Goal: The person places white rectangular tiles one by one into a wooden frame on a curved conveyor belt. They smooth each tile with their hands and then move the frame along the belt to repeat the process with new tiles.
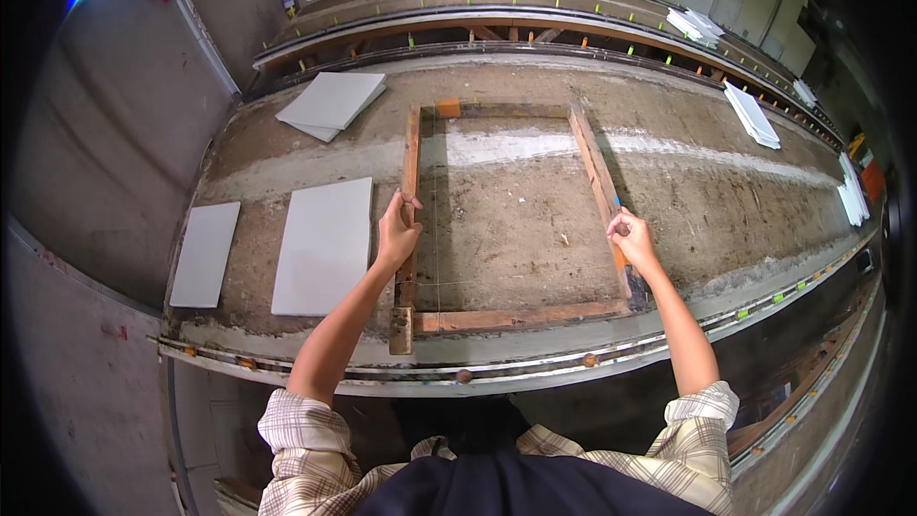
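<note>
A rectangular wooden frame (pixel 521 316), worn and stained, is held over the long worktable (pixel 764 201). My left hand (pixel 397 231) is closed on its left bar, about halfway along. On the right bar, my right hand (pixel 632 239) has its fingers closed round the wood. Thin threads run inside the frame near its left and near bars, and the table surface shows through the opening. An orange patch (pixel 448 108) marks the far bar. Left of the frame lies a white flat panel (pixel 323 247), close to my left hand.
Another white panel (pixel 205 256) lies at the table's left end, with a few overlapping panels (pixel 334 103) behind. More white stacks (pixel 752 115) lie at the right. A rail (pixel 478 376) with small stops follows the near edge. A second long table (pixel 525 2) stands beyond.
</note>
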`<act>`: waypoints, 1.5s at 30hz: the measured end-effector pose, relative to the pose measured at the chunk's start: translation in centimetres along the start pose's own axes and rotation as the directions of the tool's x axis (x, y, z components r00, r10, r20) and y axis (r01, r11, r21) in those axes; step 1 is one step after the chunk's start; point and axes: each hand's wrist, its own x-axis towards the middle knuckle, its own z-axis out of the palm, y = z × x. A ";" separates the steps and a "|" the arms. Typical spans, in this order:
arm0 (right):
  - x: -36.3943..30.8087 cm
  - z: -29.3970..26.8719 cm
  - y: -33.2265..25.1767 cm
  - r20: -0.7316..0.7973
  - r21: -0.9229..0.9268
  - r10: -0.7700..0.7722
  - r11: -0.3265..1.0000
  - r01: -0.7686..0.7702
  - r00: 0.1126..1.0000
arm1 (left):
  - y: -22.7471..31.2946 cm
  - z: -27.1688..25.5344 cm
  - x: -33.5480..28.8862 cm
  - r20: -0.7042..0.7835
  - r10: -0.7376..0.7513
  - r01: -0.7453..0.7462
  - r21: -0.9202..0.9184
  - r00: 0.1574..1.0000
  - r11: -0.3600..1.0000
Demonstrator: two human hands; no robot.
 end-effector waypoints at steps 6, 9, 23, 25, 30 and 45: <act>-0.5 0.0 -0.9 -0.017 -0.046 0.058 0.997 -0.059 0.998 | -0.6 0.4 -0.3 -0.016 0.107 -0.107 0.014 0.994 0.994; -1.6 -0.7 -0.8 0.008 -0.072 0.057 0.996 -0.056 0.998 | -0.1 0.9 -1.8 -0.002 0.067 -0.067 0.012 0.998 0.998; -4.2 -5.0 1.7 0.031 -0.164 0.037 0.986 -0.032 0.999 | 2.0 4.9 -5.0 0.023 0.099 -0.099 0.022 0.995 0.995; -4.4 -5.2 0.8 0.053 -0.201 0.107 0.975 -0.094 0.993 | 2.6 5.3 -5.4 0.001 0.079 -0.079 0.022 0.997 0.997; -5.2 -5.6 1.1 0.073 -0.317 -0.007 0.948 0.030 0.997 | 4.4 5.2 -5.4 0.115 -0.011 0.012 -0.010 0.993 1.000; 0.2 1.9 -13.8 0.256 -0.399 -0.119 0.891 0.217 0.959 | 2.2 -5.0 -4.8 0.219 0.103 -0.129 0.107 0.970 0.986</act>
